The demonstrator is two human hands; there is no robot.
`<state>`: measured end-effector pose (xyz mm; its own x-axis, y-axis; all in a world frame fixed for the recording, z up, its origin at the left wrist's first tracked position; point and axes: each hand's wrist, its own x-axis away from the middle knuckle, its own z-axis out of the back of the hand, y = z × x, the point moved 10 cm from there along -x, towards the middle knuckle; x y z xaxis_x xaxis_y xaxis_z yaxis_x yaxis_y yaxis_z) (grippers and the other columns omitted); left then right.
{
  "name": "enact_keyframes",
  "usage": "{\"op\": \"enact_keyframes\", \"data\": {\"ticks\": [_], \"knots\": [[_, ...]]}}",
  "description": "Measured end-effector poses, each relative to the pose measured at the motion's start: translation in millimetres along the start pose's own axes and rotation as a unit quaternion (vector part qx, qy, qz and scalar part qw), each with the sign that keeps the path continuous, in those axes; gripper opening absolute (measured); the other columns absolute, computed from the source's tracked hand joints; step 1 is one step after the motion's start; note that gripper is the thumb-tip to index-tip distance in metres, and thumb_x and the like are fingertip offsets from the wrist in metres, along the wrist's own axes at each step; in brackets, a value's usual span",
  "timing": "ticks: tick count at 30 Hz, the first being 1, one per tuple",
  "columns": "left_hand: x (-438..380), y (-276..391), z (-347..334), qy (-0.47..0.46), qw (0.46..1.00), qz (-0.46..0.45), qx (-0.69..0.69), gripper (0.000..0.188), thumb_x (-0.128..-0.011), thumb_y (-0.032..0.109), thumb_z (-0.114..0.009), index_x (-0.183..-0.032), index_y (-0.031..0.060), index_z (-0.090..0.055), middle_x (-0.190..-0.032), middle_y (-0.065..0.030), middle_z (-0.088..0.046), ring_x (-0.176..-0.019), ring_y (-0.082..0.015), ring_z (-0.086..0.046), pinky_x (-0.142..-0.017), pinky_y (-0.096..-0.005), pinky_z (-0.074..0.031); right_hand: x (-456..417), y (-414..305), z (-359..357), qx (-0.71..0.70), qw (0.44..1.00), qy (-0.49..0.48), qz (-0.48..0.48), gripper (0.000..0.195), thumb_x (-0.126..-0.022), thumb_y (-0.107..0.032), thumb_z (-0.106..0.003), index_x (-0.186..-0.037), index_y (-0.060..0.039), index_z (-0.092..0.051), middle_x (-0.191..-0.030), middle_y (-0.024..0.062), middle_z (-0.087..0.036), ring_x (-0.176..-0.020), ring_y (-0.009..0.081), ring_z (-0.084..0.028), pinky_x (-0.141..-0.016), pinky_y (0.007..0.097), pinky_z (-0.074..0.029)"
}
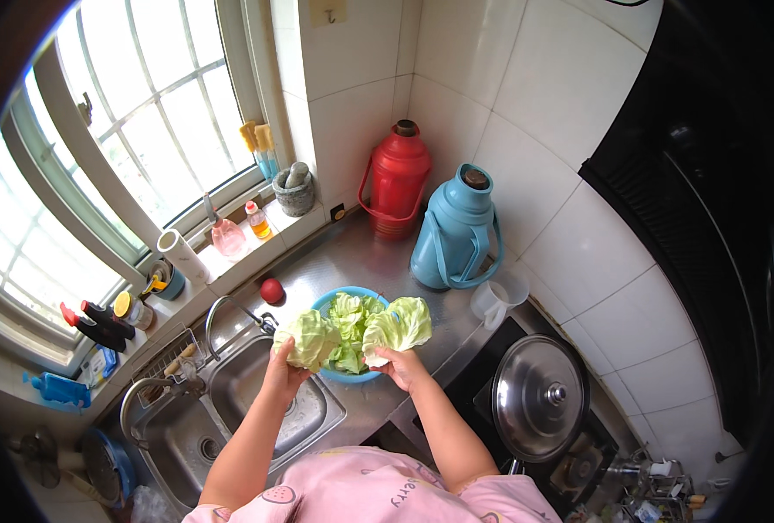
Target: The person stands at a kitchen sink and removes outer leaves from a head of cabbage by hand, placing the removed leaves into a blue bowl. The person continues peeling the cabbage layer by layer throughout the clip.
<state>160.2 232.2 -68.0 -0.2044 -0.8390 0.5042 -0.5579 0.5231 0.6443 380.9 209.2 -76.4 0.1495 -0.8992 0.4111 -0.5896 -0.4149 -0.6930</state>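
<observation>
My left hand is closed around the lower side of a pale green head of cabbage, over the left rim of a blue basin. In my right hand a detached cabbage leaf is gripped by its base, above the basin's right side. Torn green leaves lie in the blue basin, which stands on the steel counter beside the sink. My fingertips on the left are partly hidden behind the cabbage head.
A double steel sink with faucets lies at left. Red and blue thermos flasks stand behind the basin. A red round object is near the faucet. Right are a plastic measuring jug and a lidded pan on the stove.
</observation>
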Motion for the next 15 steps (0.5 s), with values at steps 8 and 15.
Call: {"op": "enact_keyframes", "data": {"ticks": [8, 15], "knots": [[-44.7, -25.2, -18.2, 0.116, 0.931, -0.074, -0.337, 0.087, -0.072, 0.032, -0.076, -0.14, 0.0101, -0.025, -0.131, -0.0176, -0.039, -0.117, -0.0316, -0.045, -0.087, -0.0445, -0.046, 21.8, -58.5, -13.3, 0.105, 0.988, 0.022, 0.108, 0.046, -0.082, -0.006, -0.059, -0.125, -0.0048, -0.045, -0.111, 0.0047, -0.059, -0.094, 0.0148, -0.061, -0.075, 0.0296, -0.052], [-21.4, 5.2, -30.1, 0.1, 0.823, -0.208, -0.518, 0.082, -0.077, 0.031, -0.072, -0.143, 0.0121, -0.027, -0.143, -0.0233, -0.027, -0.131, -0.0337, -0.031, -0.106, -0.0395, -0.028, 35.5, -105.7, -17.1, 0.511, 0.782, 0.177, 0.308, 0.043, -0.076, -0.012, -0.056, -0.117, -0.0017, -0.049, -0.103, 0.0218, -0.057, -0.094, 0.0404, -0.055, -0.083, 0.0443, -0.045]]}}
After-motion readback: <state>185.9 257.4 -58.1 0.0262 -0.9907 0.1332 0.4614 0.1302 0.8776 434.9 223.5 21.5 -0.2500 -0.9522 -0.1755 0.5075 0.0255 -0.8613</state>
